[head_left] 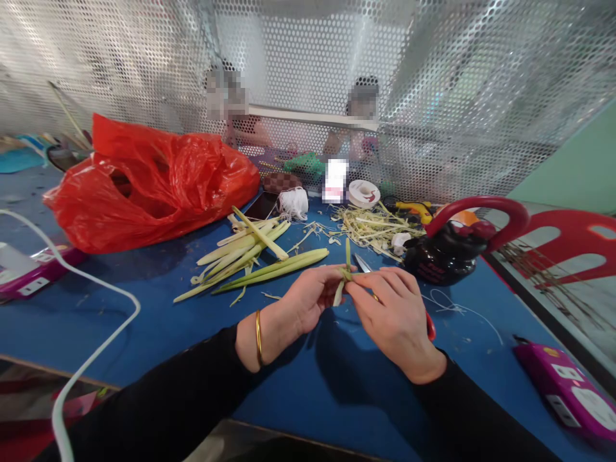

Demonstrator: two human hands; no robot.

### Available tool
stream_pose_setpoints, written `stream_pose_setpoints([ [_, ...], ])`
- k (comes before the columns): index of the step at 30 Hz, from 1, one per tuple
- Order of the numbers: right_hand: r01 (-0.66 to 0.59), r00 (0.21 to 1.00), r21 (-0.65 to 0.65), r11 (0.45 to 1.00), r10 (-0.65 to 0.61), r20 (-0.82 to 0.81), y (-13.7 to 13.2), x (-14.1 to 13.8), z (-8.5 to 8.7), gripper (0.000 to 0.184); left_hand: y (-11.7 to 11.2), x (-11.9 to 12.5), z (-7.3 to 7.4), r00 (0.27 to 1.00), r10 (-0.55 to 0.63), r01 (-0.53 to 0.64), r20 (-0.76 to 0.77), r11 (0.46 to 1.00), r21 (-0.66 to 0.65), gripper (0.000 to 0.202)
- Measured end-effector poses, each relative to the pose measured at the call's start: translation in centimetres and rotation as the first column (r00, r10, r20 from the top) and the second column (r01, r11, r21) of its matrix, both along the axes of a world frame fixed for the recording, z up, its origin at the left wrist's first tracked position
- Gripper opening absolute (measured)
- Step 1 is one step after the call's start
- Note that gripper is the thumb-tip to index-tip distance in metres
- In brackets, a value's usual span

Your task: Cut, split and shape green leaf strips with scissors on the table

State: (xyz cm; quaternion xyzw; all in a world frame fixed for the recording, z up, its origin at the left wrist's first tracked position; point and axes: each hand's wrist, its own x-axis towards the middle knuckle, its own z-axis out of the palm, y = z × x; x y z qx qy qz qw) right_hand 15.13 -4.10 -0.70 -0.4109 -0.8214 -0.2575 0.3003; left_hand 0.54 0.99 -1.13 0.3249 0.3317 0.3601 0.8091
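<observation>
My left hand, a gold bangle at its wrist, pinches a folded pale green leaf strip between thumb and fingers. From the other side, my right hand also has its fingertips closed on the strip. One end of it points up and another hangs down between my hands. Under my right hand lie scissors; their blades and part of a red handle show, the rest is covered. Left of my hands, a pile of long pale green leaf stalks lies on the blue table.
Thin leaf scraps lie beyond my hands, near a ribbon roll and white string. A red plastic bag is at left, a black jug at right. Purple power strips and a white cable flank me. Perforated metal sheeting stands behind.
</observation>
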Motion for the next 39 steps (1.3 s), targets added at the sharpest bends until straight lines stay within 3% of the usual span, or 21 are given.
stream_pose_setpoints([
  [4,0.004,0.998,0.008,1.0,-0.003,-0.056,-0.2,-0.1,0.3,0.011,-0.1,-0.3,0.5,0.996,0.029,-0.022,0.08,0.995,-0.093,0.019],
  [15,0.045,0.996,0.023,0.999,-0.043,-0.084,-0.3,-0.1,0.4,0.011,-0.4,-0.2,0.7,0.992,-0.009,0.002,0.129,0.999,0.054,0.015],
  [31,0.027,0.999,-0.018,0.999,-0.028,-0.042,-0.2,-0.4,0.0,0.01,-0.6,0.2,0.4,0.987,0.16,-0.161,0.018,0.986,0.034,0.015],
  [39,0.008,1.0,-0.031,0.999,-0.007,0.027,-0.5,-0.7,-0.2,0.013,-1.2,0.5,-0.1,0.985,0.163,-0.159,-0.06,0.984,0.076,0.02],
])
